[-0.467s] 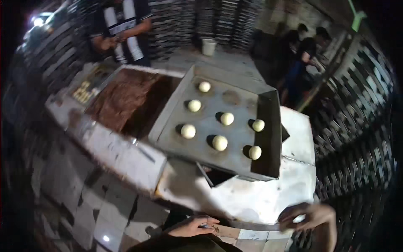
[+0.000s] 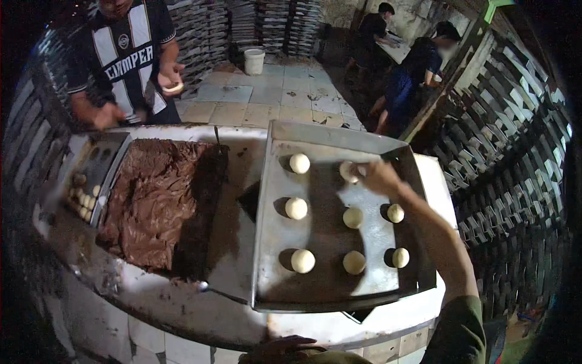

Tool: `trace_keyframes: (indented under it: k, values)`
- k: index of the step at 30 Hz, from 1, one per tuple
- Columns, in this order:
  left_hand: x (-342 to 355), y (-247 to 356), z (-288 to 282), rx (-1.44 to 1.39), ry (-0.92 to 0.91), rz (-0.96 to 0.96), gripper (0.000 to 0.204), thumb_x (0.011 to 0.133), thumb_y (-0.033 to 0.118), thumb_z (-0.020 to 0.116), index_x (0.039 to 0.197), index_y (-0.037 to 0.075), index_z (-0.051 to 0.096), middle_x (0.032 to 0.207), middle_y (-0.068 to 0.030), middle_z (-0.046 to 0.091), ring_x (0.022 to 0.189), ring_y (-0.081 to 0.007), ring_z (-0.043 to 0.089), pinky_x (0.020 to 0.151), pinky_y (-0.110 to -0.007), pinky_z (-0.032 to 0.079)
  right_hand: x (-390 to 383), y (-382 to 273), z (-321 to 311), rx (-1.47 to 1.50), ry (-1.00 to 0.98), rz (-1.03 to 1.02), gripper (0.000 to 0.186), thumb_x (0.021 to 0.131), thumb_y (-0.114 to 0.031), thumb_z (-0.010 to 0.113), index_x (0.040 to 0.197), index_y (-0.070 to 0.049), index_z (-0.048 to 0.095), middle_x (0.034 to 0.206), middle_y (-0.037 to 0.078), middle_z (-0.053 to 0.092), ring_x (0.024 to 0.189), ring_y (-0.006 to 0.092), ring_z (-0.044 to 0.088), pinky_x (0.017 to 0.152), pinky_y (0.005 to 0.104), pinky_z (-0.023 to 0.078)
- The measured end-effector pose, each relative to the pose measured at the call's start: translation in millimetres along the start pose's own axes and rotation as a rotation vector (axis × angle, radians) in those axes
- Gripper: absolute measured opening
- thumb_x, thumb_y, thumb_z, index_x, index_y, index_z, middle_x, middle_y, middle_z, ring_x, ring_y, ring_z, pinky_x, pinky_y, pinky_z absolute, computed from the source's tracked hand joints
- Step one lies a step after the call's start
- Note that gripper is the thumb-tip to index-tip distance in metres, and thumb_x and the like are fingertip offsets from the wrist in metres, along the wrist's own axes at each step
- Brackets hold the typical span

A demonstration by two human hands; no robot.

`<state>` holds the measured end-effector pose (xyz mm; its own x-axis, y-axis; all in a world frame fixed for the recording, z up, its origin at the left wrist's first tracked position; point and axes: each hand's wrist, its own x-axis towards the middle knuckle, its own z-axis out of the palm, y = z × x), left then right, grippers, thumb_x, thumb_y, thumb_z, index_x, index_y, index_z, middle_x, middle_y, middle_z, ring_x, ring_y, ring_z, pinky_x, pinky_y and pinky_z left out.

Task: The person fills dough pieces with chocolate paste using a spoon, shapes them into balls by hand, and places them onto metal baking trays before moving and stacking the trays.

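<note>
My right hand (image 2: pixel 381 177) reaches over the large metal tray (image 2: pixel 339 134). Its fingers are closed on a pale dough ball (image 2: pixel 348 171) low in the tray's far middle. Several more balls sit spaced out on the tray floor, among them one at the far left (image 2: pixel 299 163), one in the near left (image 2: pixel 303 261) and one at the right (image 2: pixel 396 213). At the lower edge, a dark shape (image 2: pixel 285 349) that seems to be my left hand lies in shadow near the table's front, its fingers hard to make out.
Left of the tray is a bin of brown, paste-like filling (image 2: pixel 151 206). Beyond it, a small tray (image 2: pixel 103 161) holds more pale balls. A co-worker (image 2: pixel 130 60) stands across the table with a pale piece in one hand. A white bucket (image 2: pixel 254 62) stands behind; stacked slats (image 2: pixel 503 139) rise at right.
My right hand has moved from the table's near edge to the tray's far middle, where a ball now is. The view has shifted, and my left hand has gone into shadow.
</note>
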<state>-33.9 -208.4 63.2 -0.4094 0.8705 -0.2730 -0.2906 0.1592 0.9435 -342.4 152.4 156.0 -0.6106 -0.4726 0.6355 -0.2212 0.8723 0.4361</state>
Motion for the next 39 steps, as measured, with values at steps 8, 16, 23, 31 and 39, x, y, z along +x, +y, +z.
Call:
trace_keyframes:
  k: [8, 16, 23, 31, 39]
  values:
    - [6.7, -1.7, 2.7, -0.124, -0.124, 0.05, 0.035, 0.092, 0.018, 0.05, 0.125, 0.006, 0.047, 0.12, -0.0103, 0.052, 0.112, -0.0178, 0.047, 0.093, -0.032, 0.039, -7.4, 44.6, -161.9, 0.404, -0.092, 0.73, 0.03, 0.086, -0.024, 0.057, 0.073, 0.003, 0.055, 0.064, 0.017, 0.055, 0.056, 0.0232, 0.05, 0.058, 0.034, 0.042]
    - [58.6, 11.1, 71.5, -0.127, -0.06, -0.218, 0.036, 0.094, 0.008, 0.041, 0.129, 0.004, 0.039, 0.091, -0.0089, 0.064, 0.092, -0.0172, 0.06, 0.087, -0.027, 0.041, -220.7, 48.0, -222.0, 1.287, -0.268, 1.568, 0.05, 0.088, -0.04, 0.053, 0.117, 0.0, 0.046, 0.104, 0.014, 0.058, 0.083, 0.0189, 0.056, 0.071, 0.0301, 0.046]
    - [114.8, 24.7, 182.0, -0.234, 0.248, 0.161, 0.051, 0.091, 0.0, 0.039, 0.138, 0.001, 0.018, 0.128, -0.0144, 0.045, 0.117, -0.0215, 0.045, 0.099, -0.032, 0.035, -268.8, 17.1, -224.6, 1.822, -0.434, 1.289, 0.036, 0.095, -0.027, 0.042, 0.118, 0.0, 0.044, 0.105, 0.017, 0.055, 0.089, 0.0199, 0.057, 0.077, 0.0316, 0.048]
    - [212.7, 8.5, 280.1, -0.789, 0.609, -0.04, 0.06, 0.094, 0.047, 0.024, 0.127, -0.001, 0.038, 0.126, -0.0185, 0.047, 0.113, -0.0277, 0.049, 0.093, -0.04, 0.043, -363.5, 27.7, -287.8, 1.582, 0.031, 0.995, 0.043, 0.096, -0.028, 0.031, 0.093, 0.007, 0.056, 0.094, 0.018, 0.06, 0.085, 0.0214, 0.059, 0.074, 0.0322, 0.048]
    - [286.7, 44.4, 398.4, -1.225, 0.33, 0.087, 0.093, 0.08, 0.073, 0.016, 0.137, -0.001, 0.024, 0.143, -0.0173, 0.024, 0.135, -0.0279, 0.013, 0.11, -0.04, 0.004, -450.0, 57.5, -282.9, 1.061, -0.182, 0.667, 0.028, 0.081, -0.018, 0.052, 0.105, -0.003, 0.055, 0.106, 0.013, 0.057, 0.112, 0.0325, 0.045, 0.101, 0.0517, 0.022]
